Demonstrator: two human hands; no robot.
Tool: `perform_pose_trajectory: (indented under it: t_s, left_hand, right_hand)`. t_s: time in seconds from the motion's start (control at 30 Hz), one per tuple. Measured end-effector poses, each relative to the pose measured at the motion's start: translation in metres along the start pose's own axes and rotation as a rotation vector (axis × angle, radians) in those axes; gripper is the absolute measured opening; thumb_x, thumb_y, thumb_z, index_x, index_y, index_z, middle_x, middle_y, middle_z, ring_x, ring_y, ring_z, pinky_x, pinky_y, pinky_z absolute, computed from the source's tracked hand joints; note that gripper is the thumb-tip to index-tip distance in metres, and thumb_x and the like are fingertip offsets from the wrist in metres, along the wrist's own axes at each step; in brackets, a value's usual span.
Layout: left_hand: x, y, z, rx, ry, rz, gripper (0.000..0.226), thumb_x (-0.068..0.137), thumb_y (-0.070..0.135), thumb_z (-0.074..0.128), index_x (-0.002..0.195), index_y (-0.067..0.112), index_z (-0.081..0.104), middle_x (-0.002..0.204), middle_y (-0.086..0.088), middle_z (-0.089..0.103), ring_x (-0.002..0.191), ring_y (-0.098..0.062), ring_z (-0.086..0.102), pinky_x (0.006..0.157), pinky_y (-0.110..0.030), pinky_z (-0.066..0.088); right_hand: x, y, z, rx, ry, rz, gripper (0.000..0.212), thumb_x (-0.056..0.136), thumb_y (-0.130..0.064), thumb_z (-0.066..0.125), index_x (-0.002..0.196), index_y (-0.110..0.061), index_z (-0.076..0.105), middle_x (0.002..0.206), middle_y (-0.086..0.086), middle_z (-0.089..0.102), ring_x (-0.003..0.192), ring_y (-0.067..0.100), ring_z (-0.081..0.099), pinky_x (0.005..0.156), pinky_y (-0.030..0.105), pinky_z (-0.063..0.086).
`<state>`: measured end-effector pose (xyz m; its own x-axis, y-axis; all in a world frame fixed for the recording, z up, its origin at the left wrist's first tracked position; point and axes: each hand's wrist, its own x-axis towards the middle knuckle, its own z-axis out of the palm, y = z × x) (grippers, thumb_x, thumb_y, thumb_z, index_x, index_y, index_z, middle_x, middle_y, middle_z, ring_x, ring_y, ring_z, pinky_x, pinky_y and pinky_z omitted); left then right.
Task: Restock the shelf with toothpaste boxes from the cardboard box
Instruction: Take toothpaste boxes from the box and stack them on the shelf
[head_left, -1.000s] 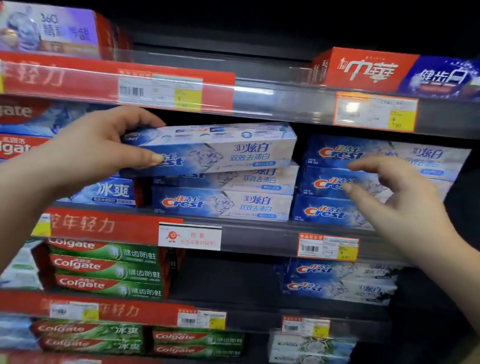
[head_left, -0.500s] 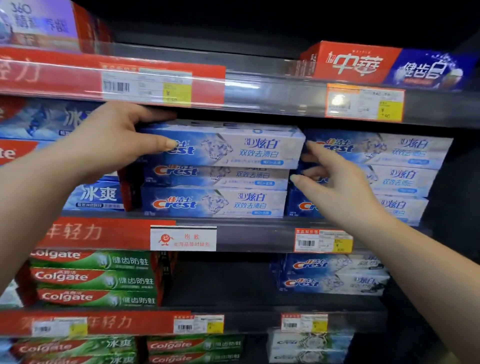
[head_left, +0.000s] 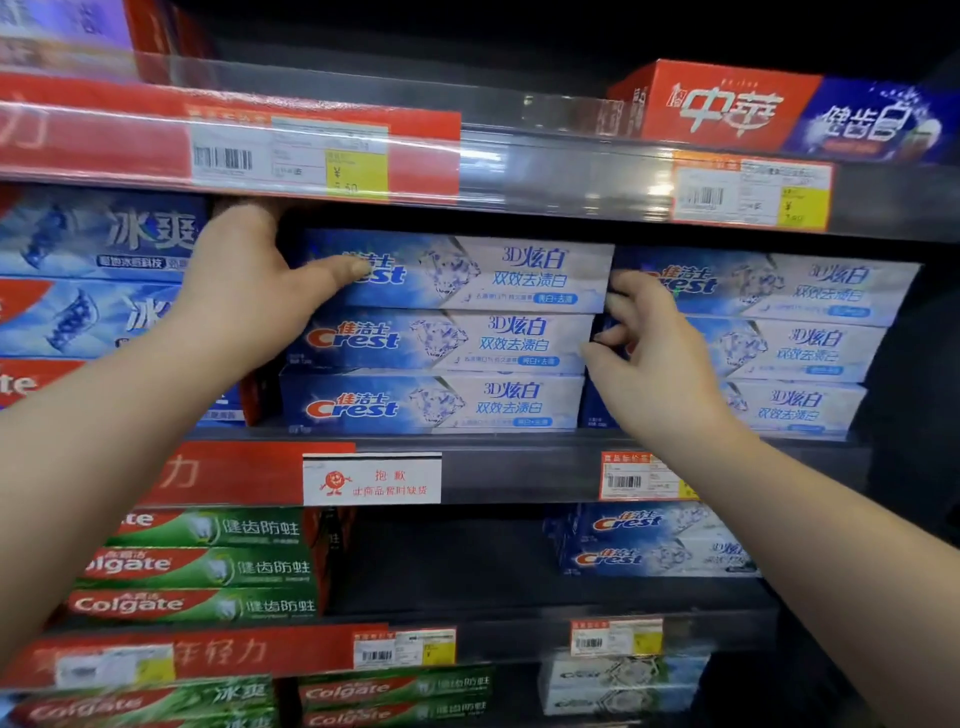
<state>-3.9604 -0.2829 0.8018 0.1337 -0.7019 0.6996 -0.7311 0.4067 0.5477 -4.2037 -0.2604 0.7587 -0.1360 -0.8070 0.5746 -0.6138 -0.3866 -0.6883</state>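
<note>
A blue-and-white Crest toothpaste box (head_left: 493, 270) lies on top of two identical Crest boxes (head_left: 457, 374) on the middle shelf (head_left: 519, 467). My left hand (head_left: 244, 291) grips the top box's left end, thumb across the front over the logo, fingers hidden above and behind it. My right hand (head_left: 654, 364) is at the stack's right end, its fingertips touching the ends of the top and middle boxes. The cardboard box is out of view.
A second Crest stack (head_left: 805, 332) stands directly right of my right hand. Blue Colgate boxes (head_left: 93, 234) sit left. The upper shelf rail (head_left: 545, 166) hangs just above the top box. Green Colgate boxes (head_left: 208, 566) and more Crest (head_left: 649, 540) fill lower shelves.
The top Crest box went from tilted in the air to lying flat on the stack. My right hand moved left from the neighbouring stack to this stack's right end.
</note>
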Motion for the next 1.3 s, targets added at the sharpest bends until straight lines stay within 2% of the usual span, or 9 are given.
perform_pose_trajectory:
  t_s: [0.13,0.3,0.4,0.6,0.83,0.97,1.07,1.23,1.3]
  left_hand:
    - [-0.006,-0.009,0.006,-0.002,-0.008,-0.085,0.052,0.077,0.026,0.07,0.123,0.014,0.048,0.126,-0.016,0.053,0.114,-0.032,0.05,0.09,-0.033,0.038]
    - [-0.021,-0.012,0.009,-0.051,-0.057,-0.176,0.053,0.081,0.023,0.066,0.125,0.009,0.041,0.103,-0.007,0.056,0.091,-0.03,0.052,0.071,-0.032,0.035]
    - [-0.021,-0.017,0.009,-0.09,-0.067,-0.197,0.063,0.08,0.023,0.066,0.135,0.018,0.034,0.118,-0.003,0.059,0.102,-0.027,0.055,0.081,-0.036,0.043]
    - [-0.027,-0.02,0.004,-0.224,-0.105,-0.241,0.085,0.065,0.032,0.061,0.137,0.045,0.019,0.128,0.007,0.055,0.114,-0.022,0.056,0.096,-0.049,0.047]
    - [-0.036,-0.031,0.006,-0.306,-0.169,-0.307,0.081,0.057,0.045,0.066,0.132,0.031,0.037,0.125,0.004,0.059,0.114,-0.018,0.057,0.098,-0.046,0.045]
    - [-0.035,-0.035,0.006,-0.327,-0.183,-0.321,0.065,0.054,0.042,0.06,0.118,0.035,0.047,0.114,0.004,0.065,0.105,-0.021,0.062,0.094,-0.048,0.048]
    - [-0.037,-0.033,0.005,-0.346,-0.201,-0.324,0.061,0.057,0.038,0.061,0.117,0.037,0.048,0.111,0.005,0.066,0.103,-0.02,0.063,0.092,-0.049,0.05]
    - [-0.044,-0.025,0.001,-0.343,-0.22,-0.301,0.069,0.074,0.024,0.069,0.135,0.028,0.038,0.124,0.005,0.059,0.111,-0.016,0.058,0.097,-0.043,0.046]
    - [-0.052,-0.025,0.001,-0.354,-0.222,-0.307,0.079,0.071,0.025,0.067,0.141,0.028,0.03,0.122,0.019,0.057,0.11,-0.005,0.057,0.1,-0.042,0.044]
  right_hand:
    - [-0.001,-0.004,0.002,-0.02,0.009,-0.002,0.048,0.084,0.0,0.048,0.125,-0.023,0.046,0.104,-0.02,0.058,0.074,0.007,0.049,0.074,0.014,0.041]
    - [-0.003,-0.008,0.0,-0.058,0.009,0.001,0.05,0.083,-0.003,0.047,0.124,-0.032,0.049,0.097,-0.009,0.063,0.076,0.014,0.056,0.08,0.03,0.048]
    - [-0.005,-0.01,0.0,-0.103,-0.013,-0.012,0.049,0.084,-0.003,0.045,0.123,-0.033,0.049,0.096,-0.017,0.064,0.076,0.007,0.056,0.076,0.024,0.047]
    - [-0.006,-0.013,0.003,-0.089,-0.026,-0.005,0.047,0.084,-0.006,0.045,0.124,-0.031,0.048,0.108,-0.011,0.067,0.089,0.013,0.06,0.088,0.036,0.051]
    - [-0.011,-0.016,-0.002,-0.025,-0.03,-0.008,0.04,0.086,-0.006,0.045,0.108,-0.038,0.054,0.095,-0.028,0.063,0.082,-0.006,0.059,0.074,0.01,0.047]
    - [-0.012,-0.018,0.001,0.005,-0.029,0.009,0.039,0.082,-0.004,0.043,0.11,-0.027,0.057,0.099,-0.011,0.07,0.092,0.011,0.063,0.087,0.04,0.053]
    - [-0.012,-0.018,0.0,0.042,-0.031,0.024,0.041,0.082,-0.002,0.043,0.107,-0.031,0.058,0.098,-0.011,0.07,0.092,0.015,0.064,0.086,0.045,0.053]
    - [-0.015,-0.021,-0.003,0.112,-0.058,0.084,0.049,0.086,0.0,0.046,0.098,-0.046,0.055,0.096,-0.032,0.063,0.099,-0.005,0.059,0.092,0.023,0.049]
    - [-0.022,-0.017,-0.005,0.129,-0.067,0.109,0.051,0.087,0.001,0.047,0.114,-0.042,0.052,0.096,-0.039,0.054,0.101,-0.008,0.055,0.093,0.016,0.043]
